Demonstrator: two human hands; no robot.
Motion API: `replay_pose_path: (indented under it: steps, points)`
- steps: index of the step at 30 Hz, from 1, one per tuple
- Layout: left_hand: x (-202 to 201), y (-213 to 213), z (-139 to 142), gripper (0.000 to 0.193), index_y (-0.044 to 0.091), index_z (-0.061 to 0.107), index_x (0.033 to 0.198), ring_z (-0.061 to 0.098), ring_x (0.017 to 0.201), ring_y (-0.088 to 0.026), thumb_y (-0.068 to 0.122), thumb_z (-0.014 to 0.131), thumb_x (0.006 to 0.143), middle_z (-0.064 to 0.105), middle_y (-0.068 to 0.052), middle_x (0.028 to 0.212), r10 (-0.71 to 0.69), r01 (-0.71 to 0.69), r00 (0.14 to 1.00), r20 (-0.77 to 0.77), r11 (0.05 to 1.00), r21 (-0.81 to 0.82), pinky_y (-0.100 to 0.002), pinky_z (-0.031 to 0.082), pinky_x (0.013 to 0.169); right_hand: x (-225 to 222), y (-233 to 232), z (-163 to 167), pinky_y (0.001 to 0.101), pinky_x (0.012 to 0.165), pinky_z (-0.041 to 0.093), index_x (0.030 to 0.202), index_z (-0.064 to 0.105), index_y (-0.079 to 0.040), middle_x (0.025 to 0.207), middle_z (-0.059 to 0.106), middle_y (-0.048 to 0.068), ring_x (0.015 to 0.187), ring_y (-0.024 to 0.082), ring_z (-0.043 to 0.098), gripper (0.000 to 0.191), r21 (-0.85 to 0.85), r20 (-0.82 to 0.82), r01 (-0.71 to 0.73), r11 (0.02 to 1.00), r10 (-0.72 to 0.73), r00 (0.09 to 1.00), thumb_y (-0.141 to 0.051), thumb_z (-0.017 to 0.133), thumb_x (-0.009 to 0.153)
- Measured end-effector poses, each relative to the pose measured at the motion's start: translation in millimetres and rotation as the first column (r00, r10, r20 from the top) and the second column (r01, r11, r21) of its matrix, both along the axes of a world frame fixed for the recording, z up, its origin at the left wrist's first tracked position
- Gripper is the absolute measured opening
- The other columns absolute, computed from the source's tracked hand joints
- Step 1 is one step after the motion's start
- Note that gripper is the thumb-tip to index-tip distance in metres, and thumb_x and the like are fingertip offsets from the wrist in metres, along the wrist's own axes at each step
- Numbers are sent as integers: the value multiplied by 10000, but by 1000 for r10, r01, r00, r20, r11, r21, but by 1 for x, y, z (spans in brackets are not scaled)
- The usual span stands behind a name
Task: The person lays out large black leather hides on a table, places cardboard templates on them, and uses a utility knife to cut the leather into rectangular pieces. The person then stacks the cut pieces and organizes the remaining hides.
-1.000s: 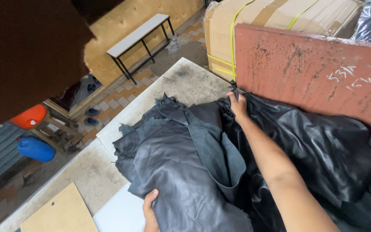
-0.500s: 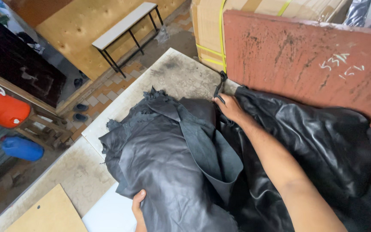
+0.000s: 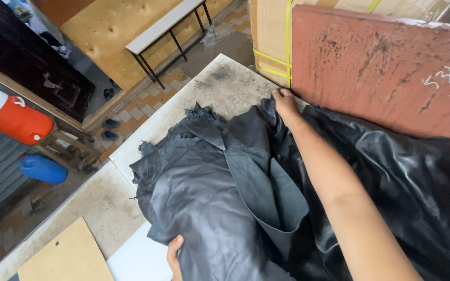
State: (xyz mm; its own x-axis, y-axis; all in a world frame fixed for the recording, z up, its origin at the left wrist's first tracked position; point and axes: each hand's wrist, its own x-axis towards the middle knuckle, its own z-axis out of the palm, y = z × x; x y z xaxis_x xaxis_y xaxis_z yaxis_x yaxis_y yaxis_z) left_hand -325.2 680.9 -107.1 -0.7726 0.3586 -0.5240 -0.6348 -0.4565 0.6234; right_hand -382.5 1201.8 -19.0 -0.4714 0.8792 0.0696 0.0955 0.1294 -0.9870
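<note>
A heap of dark grey, glossy leather hides (image 3: 220,208) lies spread over a pale, worn tabletop (image 3: 225,83), folded and creased, with ragged edges toward the far left corner. The right hand (image 3: 286,104) reaches across the pile to its far edge, fingers curled down and closed on the leather just where it meets the rust-red metal panel (image 3: 381,67) standing upright along the table's right side. The left hand (image 3: 174,255) sits at the near edge of the heap — thumb on top, the rest of the fingers tucked under a fold, so their grip cannot be fully seen.

The red panel crowds the right hand closely; behind it stands a large cardboard box bound with yellow straps (image 3: 272,36). A white sheet (image 3: 136,260) shows from under the leather near the left hand, and a tan plywood board (image 3: 69,257) lies just beside it. Off the table, on the floor below — a narrow grey bench with black legs (image 3: 167,28), an orange drinks cooler (image 3: 11,117) on a wooden stand, and a blue plastic container (image 3: 42,169).
</note>
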Motion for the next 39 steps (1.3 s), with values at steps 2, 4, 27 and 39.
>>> replay_pose_path:
  steps: [2,4,27,39]
  points:
    - [-2,0,-4,773,-17,576,1291,638,1028,-317,452,657,682,680,-196,1157,3,-3,1000,6,1000,5,-430,508,867,-8,-1,-2,373,1102,469,1196,708,-83,1349,657,191,1296,320,602,350,305,5,51,951,-55,998,-366,658,997]
    - [-3,-1,-7,782,-19,572,1294,638,1029,-316,457,655,680,679,-198,1158,5,-5,1000,9,1000,6,-429,509,865,-14,-5,-5,421,1121,444,1165,711,-74,1420,576,201,1345,357,530,328,506,102,77,859,-149,984,-333,699,964]
    - [-8,23,-33,808,-32,518,1370,656,1108,-269,389,625,688,654,-192,1245,-25,23,1000,19,992,125,-363,543,899,-95,34,-37,598,680,524,1603,360,-91,1709,176,193,1111,554,516,627,673,691,-180,717,-524,498,-153,531,1003]
    - [-37,1,-41,656,-32,529,1383,641,1173,-282,196,592,771,641,-202,1287,-50,49,999,-16,997,-57,-370,527,939,-35,-10,-93,552,831,410,1379,583,47,1369,545,239,1100,401,501,864,850,280,-49,525,-370,886,-396,796,668]
